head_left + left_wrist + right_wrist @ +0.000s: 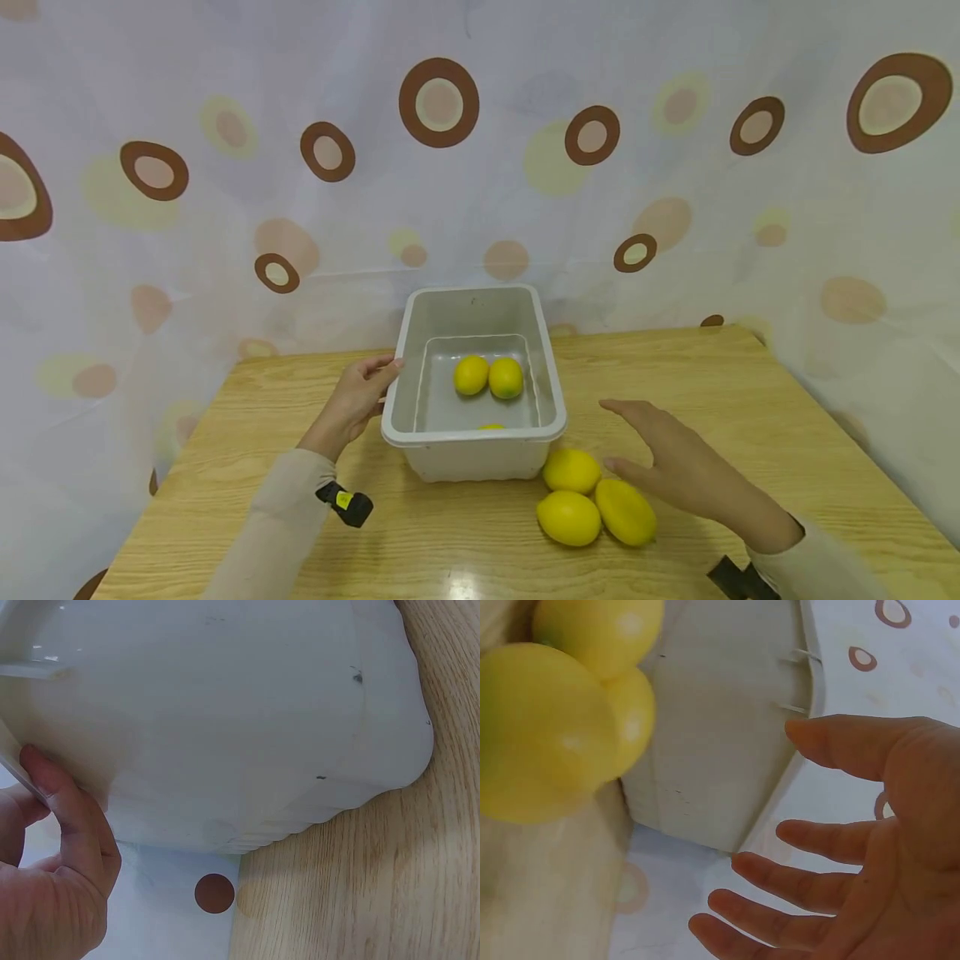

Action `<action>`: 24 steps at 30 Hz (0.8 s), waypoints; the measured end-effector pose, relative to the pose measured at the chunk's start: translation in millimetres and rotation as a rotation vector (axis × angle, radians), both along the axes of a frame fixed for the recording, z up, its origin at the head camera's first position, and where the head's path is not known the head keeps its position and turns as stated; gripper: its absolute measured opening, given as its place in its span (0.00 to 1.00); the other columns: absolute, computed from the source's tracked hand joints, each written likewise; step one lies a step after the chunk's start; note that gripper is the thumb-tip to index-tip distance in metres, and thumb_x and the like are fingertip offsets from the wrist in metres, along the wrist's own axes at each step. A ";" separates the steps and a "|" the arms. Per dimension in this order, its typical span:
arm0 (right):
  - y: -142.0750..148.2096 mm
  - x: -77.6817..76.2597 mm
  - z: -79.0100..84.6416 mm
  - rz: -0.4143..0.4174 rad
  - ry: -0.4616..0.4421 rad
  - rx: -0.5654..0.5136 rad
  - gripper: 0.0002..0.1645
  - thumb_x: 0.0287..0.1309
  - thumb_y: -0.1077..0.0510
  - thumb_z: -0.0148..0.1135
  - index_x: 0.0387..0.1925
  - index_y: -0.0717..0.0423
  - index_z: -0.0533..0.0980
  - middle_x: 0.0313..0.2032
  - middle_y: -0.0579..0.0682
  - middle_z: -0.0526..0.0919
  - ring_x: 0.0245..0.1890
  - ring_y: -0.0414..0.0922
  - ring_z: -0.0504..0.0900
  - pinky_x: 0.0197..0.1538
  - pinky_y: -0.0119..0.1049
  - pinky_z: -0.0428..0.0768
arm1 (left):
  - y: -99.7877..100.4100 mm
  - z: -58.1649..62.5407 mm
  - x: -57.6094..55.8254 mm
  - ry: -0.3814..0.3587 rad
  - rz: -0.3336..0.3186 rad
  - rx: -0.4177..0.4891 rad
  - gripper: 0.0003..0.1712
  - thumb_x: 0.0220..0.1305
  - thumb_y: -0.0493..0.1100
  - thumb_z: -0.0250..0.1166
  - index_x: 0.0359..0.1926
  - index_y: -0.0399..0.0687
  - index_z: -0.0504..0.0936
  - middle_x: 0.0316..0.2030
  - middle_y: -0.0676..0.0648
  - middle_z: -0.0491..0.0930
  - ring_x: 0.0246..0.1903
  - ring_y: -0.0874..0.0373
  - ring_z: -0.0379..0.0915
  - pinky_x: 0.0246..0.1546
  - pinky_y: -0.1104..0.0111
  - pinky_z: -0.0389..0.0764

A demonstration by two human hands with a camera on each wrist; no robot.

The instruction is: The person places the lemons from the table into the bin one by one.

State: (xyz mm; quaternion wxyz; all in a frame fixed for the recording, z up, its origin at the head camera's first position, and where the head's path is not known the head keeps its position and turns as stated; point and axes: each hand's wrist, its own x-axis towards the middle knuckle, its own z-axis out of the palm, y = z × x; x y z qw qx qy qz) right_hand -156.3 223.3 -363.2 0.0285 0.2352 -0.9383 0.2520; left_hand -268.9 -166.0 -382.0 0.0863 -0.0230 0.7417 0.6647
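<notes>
A pale grey plastic bin (480,458) stands on the wooden table, with two yellow lemons (471,376) on its floor and part of a third showing above the near rim. My left hand (356,402) grips the bin's left rim between thumb and fingers; the left wrist view shows the same hand (64,840) at the lip. Three more lemons (570,517) lie together on the table by the bin's near right corner. Over the table just right of them, my right hand (678,462) has its fingers spread and holds nothing. In the right wrist view its fingers (795,885) are extended.
The light wooden table (247,433) carries the bin and fruit. Behind it and along both sides hangs a white curtain (480,200) printed with brown and pale ovals. The bin's far end stands near the table's back edge.
</notes>
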 end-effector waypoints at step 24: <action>2.6 26.0 -69.8 -0.076 -0.236 0.000 0.46 0.47 0.47 0.74 0.61 0.68 0.66 0.53 0.61 0.76 0.50 0.55 0.78 0.50 0.54 0.77 | 2.0 2.4 2.9 -0.006 0.007 0.008 0.27 0.72 0.48 0.55 0.65 0.36 0.67 0.53 0.37 0.76 0.42 0.56 0.79 0.38 0.65 0.82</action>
